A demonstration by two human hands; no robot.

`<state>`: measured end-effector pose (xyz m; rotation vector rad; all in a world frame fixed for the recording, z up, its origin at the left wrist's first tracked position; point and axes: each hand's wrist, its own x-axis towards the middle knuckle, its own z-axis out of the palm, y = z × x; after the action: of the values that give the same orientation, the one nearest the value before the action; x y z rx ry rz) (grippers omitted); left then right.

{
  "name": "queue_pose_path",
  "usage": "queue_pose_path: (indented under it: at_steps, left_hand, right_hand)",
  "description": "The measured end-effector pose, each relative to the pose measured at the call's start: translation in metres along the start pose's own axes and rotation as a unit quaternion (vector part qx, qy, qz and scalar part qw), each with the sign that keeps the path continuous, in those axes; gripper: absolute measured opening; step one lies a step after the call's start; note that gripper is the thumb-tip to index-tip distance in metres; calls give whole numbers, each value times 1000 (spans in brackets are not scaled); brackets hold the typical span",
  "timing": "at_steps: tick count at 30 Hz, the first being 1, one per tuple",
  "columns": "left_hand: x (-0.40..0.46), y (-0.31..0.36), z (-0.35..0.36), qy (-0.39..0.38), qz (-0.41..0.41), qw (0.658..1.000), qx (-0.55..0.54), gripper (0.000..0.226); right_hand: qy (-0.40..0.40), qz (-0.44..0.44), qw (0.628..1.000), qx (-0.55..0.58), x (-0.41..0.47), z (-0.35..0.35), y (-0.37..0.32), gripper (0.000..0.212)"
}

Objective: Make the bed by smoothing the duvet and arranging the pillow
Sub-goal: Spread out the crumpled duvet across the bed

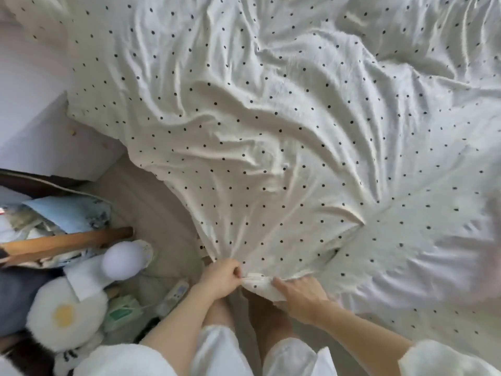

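Observation:
A white duvet (271, 118) with small black dots covers most of the view, heavily creased, its folds fanning out from a bunched near corner. My left hand (221, 278) is closed in a fist on that corner. My right hand (301, 294) lies just to the right of it, fingers curled over the same hem. Both hands sit close together at the bed's near edge. No pillow is in view.
A pale wall (29, 85) stands at the left. On the floor at lower left lie a round white plush with a yellow centre (65, 316), a wooden bar (67, 240), a blue cloth (67, 213) and a remote control (176, 294). My bare legs are below the hands.

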<state>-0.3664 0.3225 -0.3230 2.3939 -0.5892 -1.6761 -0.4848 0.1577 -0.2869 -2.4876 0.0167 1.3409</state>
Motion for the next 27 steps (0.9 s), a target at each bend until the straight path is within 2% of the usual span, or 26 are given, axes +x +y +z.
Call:
queue_pose_path:
  at_steps: [2, 3, 5, 7, 9, 10, 12, 13, 14, 16, 17, 19, 20, 21, 22, 23, 25, 27]
  left_hand:
    - [2, -20, -4, 44, -79, 983, -161, 22]
    - [6, -28, -7, 68, -122, 960, -243, 35]
    - [17, -35, -12, 84, -184, 893, -402, 67]
    - [34, -32, -13, 50, -211, 814, -538, 93]
    - [52, -28, -5, -1, -231, 738, -634, 114]
    - [55, -24, -1, -20, -224, 706, -672, 112]
    - [51, -5, -9, -31, -181, 656, -732, 91]
    - [51, 3, -15, -30, -167, 642, -748, 87]
    - [54, 10, -21, -22, -158, 634, -757, 86]
    - [58, 20, -32, 15, -154, 642, -751, 78]
    - [52, 20, -28, 36, -153, 644, -749, 73]
    - [48, 7, -5, 80, -181, 623, -757, 63]
    - [50, 0, 4, 99, -198, 619, -754, 59]
    - [48, -64, 59, 101, -213, 572, -786, 52]
    - [48, -80, 73, 94, -208, 564, -794, 44]
    - [46, -76, 75, 79, -198, 562, -799, 38]
    - [43, -64, 61, 87, -165, 525, -830, 30]
    - [54, -52, 34, 98, -135, 501, -849, 38]
  right_hand:
    - [3, 28, 999, 26, 8, 5, 0, 44]
    - [0, 39, 999, 35, 15, -5, 3, 44]
    - [-17, 32, 996, 82, 26, -31, 11, 36]
    - [-20, 12, 984, 178, 37, -53, 9, 25]
    - [24, -3, 974, 227, 51, -65, -4, 32]
    - [56, -10, 974, 219, 58, -68, -12, 32]
    - [136, -16, 976, 169, 66, -70, -22, 34]
    - [164, -22, 976, 142, 67, -70, -22, 38]
    - [179, -29, 976, 119, 66, -68, -20, 44]
    - [186, -43, 980, 64, 62, -57, -7, 56]
    - [181, -50, 982, 17, 57, -46, -4, 60]
    - [154, -74, 985, -11, 43, -17, -1, 59]
    - [123, -90, 988, -36, 38, -10, -3, 56]
    - [36, -122, 988, -90, 59, 30, -49, 54]
    - [-18, -123, 986, -108, 65, 40, -61, 51]
    - [-30, -108, 987, -114, 65, 35, -58, 49]
    - [59, -108, 987, -108, 70, 14, -61, 47]
    - [169, -113, 974, -100, 82, -6, -60, 45]
